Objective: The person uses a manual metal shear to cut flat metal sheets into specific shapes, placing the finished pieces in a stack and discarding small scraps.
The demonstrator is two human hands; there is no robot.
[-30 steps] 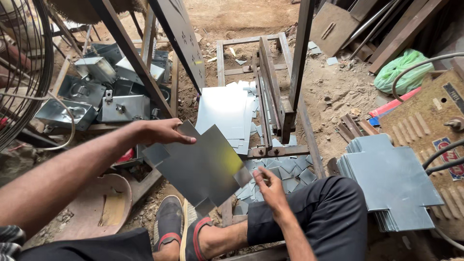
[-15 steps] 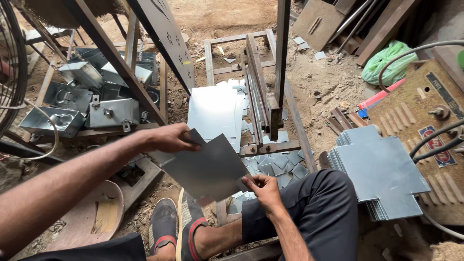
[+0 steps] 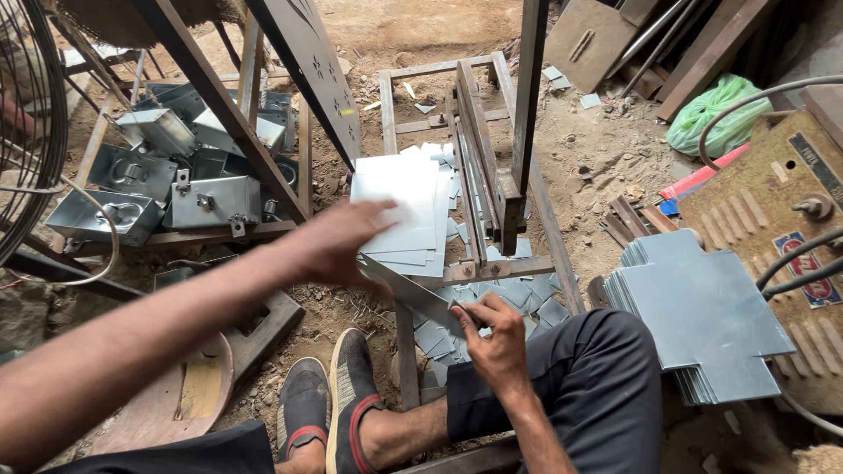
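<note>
Between your knees, on the dirt floor (image 3: 615, 149), your right hand (image 3: 499, 341) pinches the near corner of a grey metal sheet (image 3: 413, 294), fingers closed on its edge; your left hand (image 3: 338, 241), blurred, lies spread and flat over the sheet's far end, whether it grips cannot be told. The sheet lies tilted across the near rail of the steel frame (image 3: 492, 175), just short of the pale stack of cut sheets (image 3: 399, 206) inside it. To handle this well, keep the right-hand pinch close to the corner, clear of the sharp edge, and let the flat left palm steady the far end so the sheet stays level. Counts: one sheet in hand; one stack of notched blanks (image 3: 702, 312) by your right thigh; at least four folded metal boxes (image 3: 176, 175) at far left; two shoes (image 3: 329, 412).
</note>
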